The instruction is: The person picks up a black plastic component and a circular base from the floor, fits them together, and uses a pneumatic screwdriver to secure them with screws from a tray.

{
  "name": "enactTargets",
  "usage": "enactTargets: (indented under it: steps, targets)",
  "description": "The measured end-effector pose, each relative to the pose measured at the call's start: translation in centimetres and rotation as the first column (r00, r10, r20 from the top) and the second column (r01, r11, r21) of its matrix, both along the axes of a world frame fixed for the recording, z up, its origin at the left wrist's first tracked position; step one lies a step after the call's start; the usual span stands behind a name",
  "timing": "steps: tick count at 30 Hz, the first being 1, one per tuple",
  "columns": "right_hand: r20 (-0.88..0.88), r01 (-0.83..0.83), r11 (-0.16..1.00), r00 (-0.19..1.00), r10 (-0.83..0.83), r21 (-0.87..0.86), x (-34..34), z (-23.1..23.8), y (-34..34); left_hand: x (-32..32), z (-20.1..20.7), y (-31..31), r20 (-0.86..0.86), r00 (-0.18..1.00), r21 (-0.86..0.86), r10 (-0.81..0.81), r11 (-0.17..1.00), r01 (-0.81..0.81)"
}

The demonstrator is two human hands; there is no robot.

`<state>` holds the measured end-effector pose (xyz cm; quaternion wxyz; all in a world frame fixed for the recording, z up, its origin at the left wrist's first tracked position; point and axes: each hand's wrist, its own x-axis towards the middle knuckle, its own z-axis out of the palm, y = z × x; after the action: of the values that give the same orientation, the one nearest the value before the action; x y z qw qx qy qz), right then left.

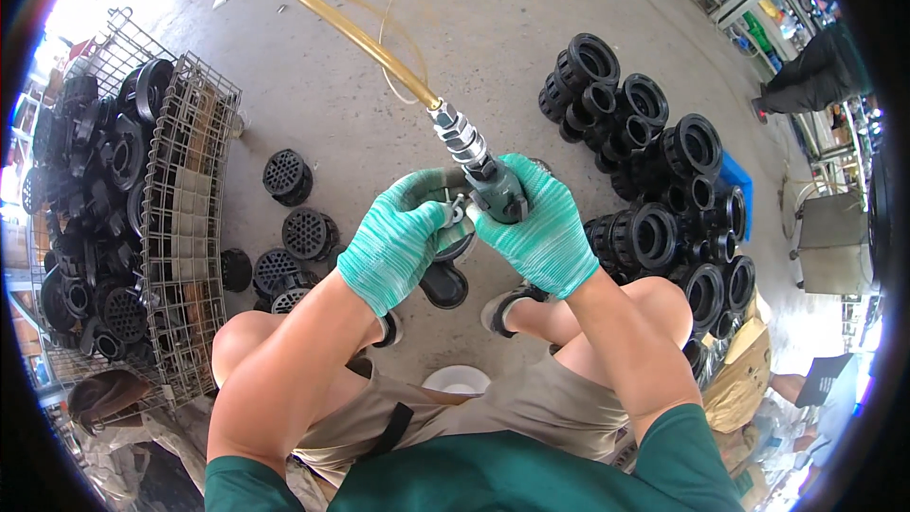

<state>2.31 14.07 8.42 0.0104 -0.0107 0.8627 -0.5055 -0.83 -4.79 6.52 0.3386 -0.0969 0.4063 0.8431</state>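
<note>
My left hand (391, 242), in a green-and-white knit glove, pinches small metal bolts (457, 210) between thumb and fingers. Wrapped in a matching glove, my right hand (548, 235) grips a dark air tool (497, 193) just beside them. Silver couplings (459, 136) join the tool to a yellow air hose (351, 30), which loops away over the floor. Both hands are close together above a black plastic part (444, 284) between my feet, and they partly hide it. How the bolts sit against the tool cannot be made out.
On the left stands a wire cage (190, 228) heaped with black plastic parts. Black strainer caps (305, 232) lie near it. Stacked black ring fittings (654, 235) fill the right, beside a blue crate (736, 188). One person (817, 76) is at the far right, another (834, 408) lower right.
</note>
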Motion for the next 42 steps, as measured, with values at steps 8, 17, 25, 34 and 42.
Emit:
enactTargets:
  steps: [8, 17, 25, 34, 42]
  targets:
    - [-0.003, -0.046, 0.997, 0.999, 0.046, 0.059, 0.1, -0.2, 0.2, 0.6, -1.0, -0.3, -0.027, 0.999, -0.038, -0.023, 0.999, 0.022]
    - [-0.093, -0.118, 0.986, 0.987, 0.129, 0.118, 0.2, -0.8, 0.0, 0.9, -0.8, 0.2, -0.081, 0.995, -0.18, -0.054, 0.983, 0.039]
    - [0.022, -0.099, 0.994, 0.995, 0.098, 0.05, -0.1, -0.3, 0.1, 0.9, -0.4, 0.2, -0.12, 0.99, -0.129, -0.074, 0.99, 0.059]
    - [0.071, -0.028, 0.999, 0.997, 0.026, 0.031, -0.2, 0.0, 0.4, 0.8, -1.3, -0.1, -0.143, 0.984, -0.116, -0.105, 0.989, 0.088]
    - [0.067, 0.057, 0.987, 0.997, -0.047, -0.151, -0.7, -0.3, 1.8, 1.1, -0.2, 0.3, -0.07, 0.996, -0.078, -0.056, 0.996, 0.05]
